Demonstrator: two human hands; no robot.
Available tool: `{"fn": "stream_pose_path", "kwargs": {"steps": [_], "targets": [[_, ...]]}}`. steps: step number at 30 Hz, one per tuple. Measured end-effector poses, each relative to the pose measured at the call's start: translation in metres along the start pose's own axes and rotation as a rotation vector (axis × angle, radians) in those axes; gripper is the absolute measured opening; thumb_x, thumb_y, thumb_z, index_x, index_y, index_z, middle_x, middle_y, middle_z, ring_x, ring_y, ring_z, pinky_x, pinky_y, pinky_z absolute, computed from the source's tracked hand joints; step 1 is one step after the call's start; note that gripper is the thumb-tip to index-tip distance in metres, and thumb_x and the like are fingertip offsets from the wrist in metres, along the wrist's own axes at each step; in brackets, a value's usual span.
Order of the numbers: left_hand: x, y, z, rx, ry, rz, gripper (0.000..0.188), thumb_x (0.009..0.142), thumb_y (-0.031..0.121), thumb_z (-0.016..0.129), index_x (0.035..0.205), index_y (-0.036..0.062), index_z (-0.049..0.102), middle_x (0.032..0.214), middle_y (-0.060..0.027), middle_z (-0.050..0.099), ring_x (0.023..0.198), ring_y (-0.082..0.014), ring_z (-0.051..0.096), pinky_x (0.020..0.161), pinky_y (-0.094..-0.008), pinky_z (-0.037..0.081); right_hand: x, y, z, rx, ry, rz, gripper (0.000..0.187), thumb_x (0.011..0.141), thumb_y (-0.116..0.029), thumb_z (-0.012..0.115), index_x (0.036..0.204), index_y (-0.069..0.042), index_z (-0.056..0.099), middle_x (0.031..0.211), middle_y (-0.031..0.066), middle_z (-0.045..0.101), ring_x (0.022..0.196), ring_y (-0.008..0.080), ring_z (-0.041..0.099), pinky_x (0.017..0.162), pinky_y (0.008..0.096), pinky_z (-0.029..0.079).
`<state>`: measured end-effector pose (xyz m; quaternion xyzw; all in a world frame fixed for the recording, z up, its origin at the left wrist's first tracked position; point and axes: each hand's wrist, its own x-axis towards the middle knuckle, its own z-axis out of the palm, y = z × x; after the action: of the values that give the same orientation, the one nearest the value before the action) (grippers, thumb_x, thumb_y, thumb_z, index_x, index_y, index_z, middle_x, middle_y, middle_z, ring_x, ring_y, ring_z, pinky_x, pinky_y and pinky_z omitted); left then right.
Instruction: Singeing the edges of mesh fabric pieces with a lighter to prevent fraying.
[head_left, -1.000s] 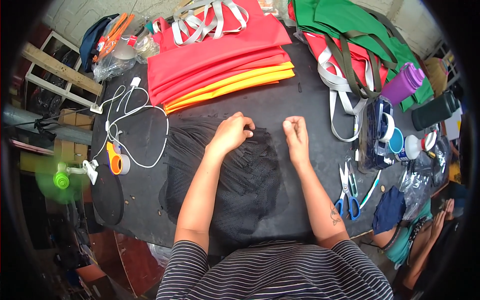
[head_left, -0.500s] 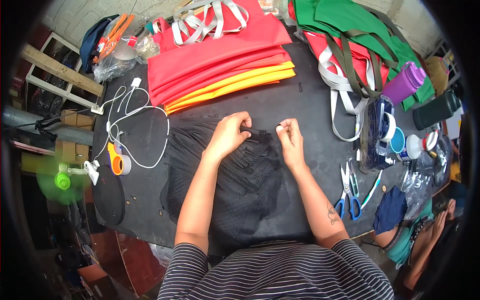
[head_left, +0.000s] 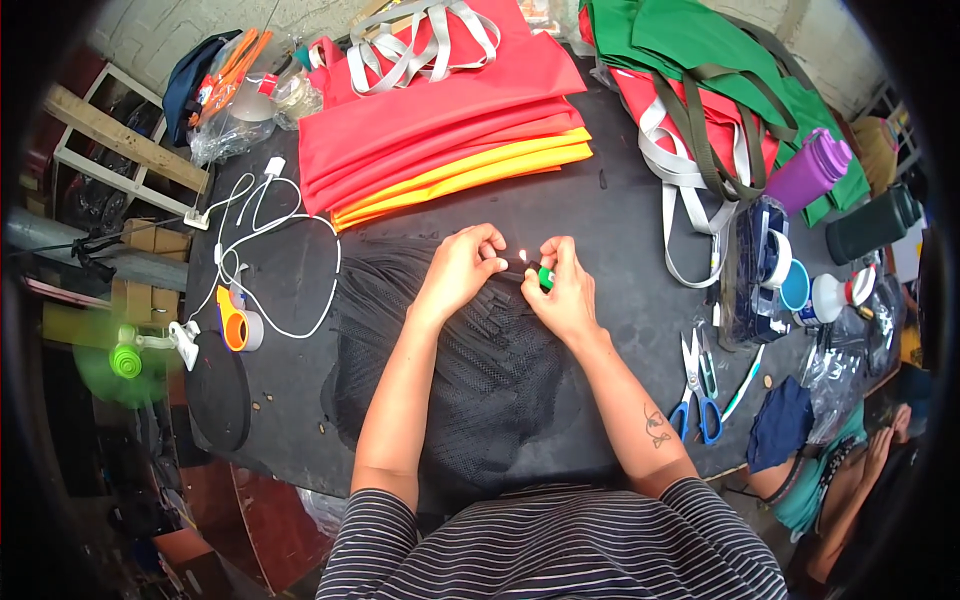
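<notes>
A pile of black mesh strips [head_left: 455, 365] lies on the dark table in front of me. My left hand [head_left: 455, 272] is above its far part, fingers pinched on the end of a black strip [head_left: 514, 266]; how far the strip runs into the pile is hidden. Facing it, my right hand [head_left: 566, 298] is closed around a green lighter [head_left: 546, 278]. A small flame [head_left: 522, 256] burns close to the strip's end, between both hands.
Folded red and yellow fabric bags [head_left: 440, 130] are stacked beyond my hands. Blue-handled scissors [head_left: 696, 390] lie at right, near a purple bottle [head_left: 810, 170]. A white cable [head_left: 285, 325] and an orange tape dispenser [head_left: 236, 322] are at left. A person [head_left: 860, 470] is at far right.
My right hand has moved left toward my left hand. The green lighter now shows in it, with a flame lit. My left hand has barely moved.
</notes>
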<state>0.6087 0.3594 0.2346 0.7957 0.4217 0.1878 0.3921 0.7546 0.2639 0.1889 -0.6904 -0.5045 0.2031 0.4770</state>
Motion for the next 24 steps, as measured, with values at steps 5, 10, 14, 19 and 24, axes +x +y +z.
{"fn": "stream_pose_path", "kwargs": {"steps": [5,10,14,19,24], "targets": [[0.001,-0.002,0.000,0.005,0.002,0.013,0.025,0.070,0.000,0.073,0.091,-0.0014,0.060,0.078,-0.0110,0.061,0.066,-0.0197,0.059,0.065,-0.0323,0.049,-0.001,0.000,0.001,-0.027,-0.046,-0.008,0.038,0.078,-0.017,0.066,0.106,-0.007,0.042,0.089,0.0127,0.059,0.074,0.0320,0.063,0.065,0.0425,0.051],[0.000,-0.003,0.000,0.014,-0.002,0.012,0.026,0.071,0.001,0.073,0.093,-0.0016,0.061,0.077,-0.0112,0.061,0.067,-0.0199,0.059,0.065,-0.0325,0.049,0.002,-0.003,0.001,-0.020,-0.013,-0.037,0.035,0.077,-0.021,0.071,0.101,-0.005,0.051,0.089,0.0116,0.060,0.076,0.0301,0.064,0.067,0.0405,0.052],[0.000,-0.001,0.002,0.018,-0.011,0.021,0.018,0.071,0.002,0.073,0.086,-0.0015,0.063,0.078,-0.0099,0.061,0.066,-0.0202,0.058,0.065,-0.0329,0.049,0.008,0.002,0.009,0.072,0.011,-0.107,0.011,0.078,-0.009,0.069,0.085,-0.002,0.065,0.080,0.0124,0.061,0.071,0.0328,0.063,0.065,0.0383,0.051],[0.001,-0.013,-0.004,0.302,0.052,0.353,0.014,0.074,0.010,0.073,0.080,-0.0008,0.066,0.079,-0.0094,0.061,0.070,-0.0230,0.058,0.068,-0.0345,0.048,0.006,-0.001,0.008,0.106,-0.020,-0.134,0.010,0.078,-0.009,0.070,0.080,0.000,0.064,0.079,0.0153,0.061,0.070,0.0335,0.063,0.062,0.0388,0.048],[0.006,-0.009,-0.001,0.114,-0.118,0.044,0.013,0.086,0.012,0.063,0.088,-0.0006,0.066,0.088,-0.0117,0.060,0.077,-0.0188,0.062,0.068,-0.0324,0.049,0.015,0.019,-0.009,0.419,0.084,0.083,0.032,0.082,-0.025,0.077,0.094,0.001,0.063,0.078,0.0024,0.063,0.074,0.0098,0.056,0.068,0.0275,0.047]]}}
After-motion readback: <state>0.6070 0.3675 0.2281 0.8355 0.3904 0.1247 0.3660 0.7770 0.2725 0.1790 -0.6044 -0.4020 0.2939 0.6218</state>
